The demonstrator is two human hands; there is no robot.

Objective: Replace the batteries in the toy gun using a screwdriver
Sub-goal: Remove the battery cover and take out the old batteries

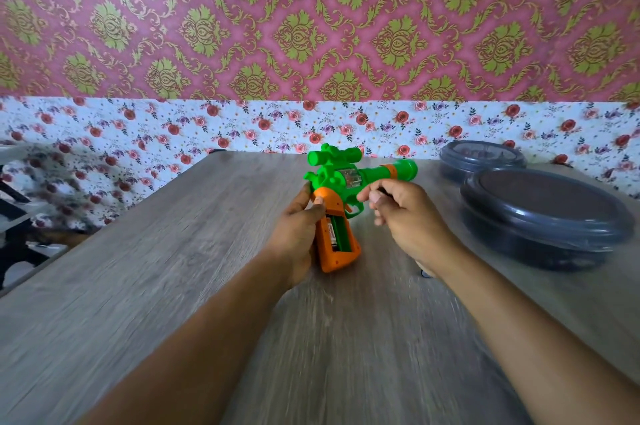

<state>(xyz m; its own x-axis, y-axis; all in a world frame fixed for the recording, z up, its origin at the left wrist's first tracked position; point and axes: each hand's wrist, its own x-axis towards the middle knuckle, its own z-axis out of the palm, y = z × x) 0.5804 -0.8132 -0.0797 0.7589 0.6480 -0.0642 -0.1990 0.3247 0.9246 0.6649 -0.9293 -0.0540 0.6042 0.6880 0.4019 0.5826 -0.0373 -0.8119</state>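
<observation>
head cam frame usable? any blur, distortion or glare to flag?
Head view: strong motion blur toward the edges, smearing the table grain and the dark round containers; the toy gun and its open orange grip stay fairly sharp at centre. Wide-angle distortion bows the wall border. Lighting is soft and even, no hard glare; the right hand is slightly smeared.

green and orange toy gun [346,182], grey woodgrain table [173,286], pink-green damask wallpaper [311,16], dark grey containers [554,227]

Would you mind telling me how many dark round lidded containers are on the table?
2: a large container near the right edge, and a smaller container behind it by the wall.
</observation>
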